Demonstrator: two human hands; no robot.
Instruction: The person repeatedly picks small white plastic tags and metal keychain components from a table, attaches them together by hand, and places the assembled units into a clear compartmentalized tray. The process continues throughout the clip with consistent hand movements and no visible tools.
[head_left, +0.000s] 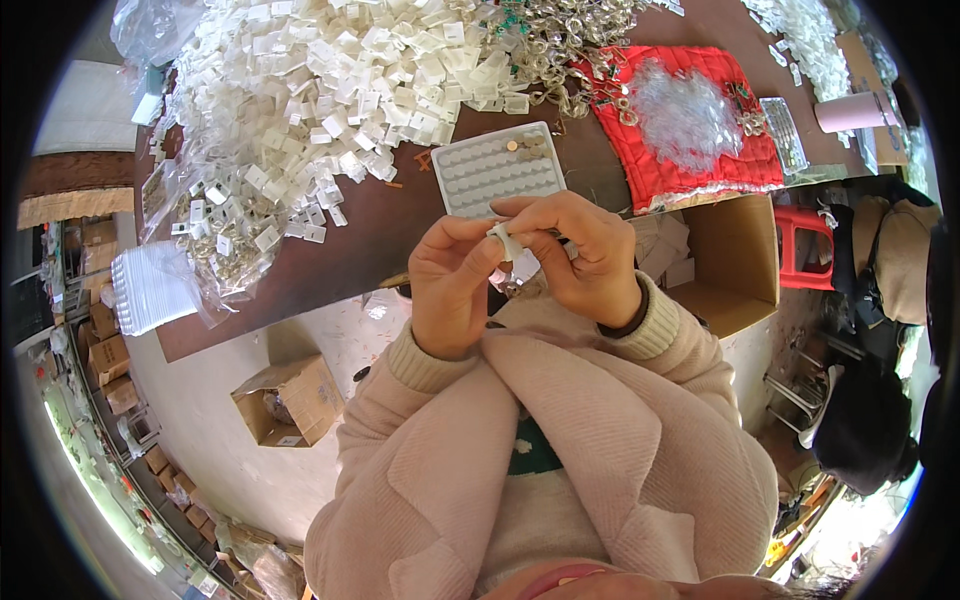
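Between both my hands, in front of my chest, is a small white piece (503,240), perhaps a folded card; the fingers hide part of it. My left hand (447,285) pinches it from the left with thumb and forefinger. From the right, the thumb and fingers of my right hand (590,260) close on the same piece. Just beyond my hands lies a pale grey tray (500,183) with ridged rows. A few small gold and brown pieces (530,146) sit in its far right corner.
A large heap of small white cards (350,90) covers the table's left. Shiny metal rings (565,60) are piled at the back. Clear plastic bags (685,115) lie on a red cloth (625,150). A pink cylinder (850,112) and an open cardboard box (745,260) are rightward.
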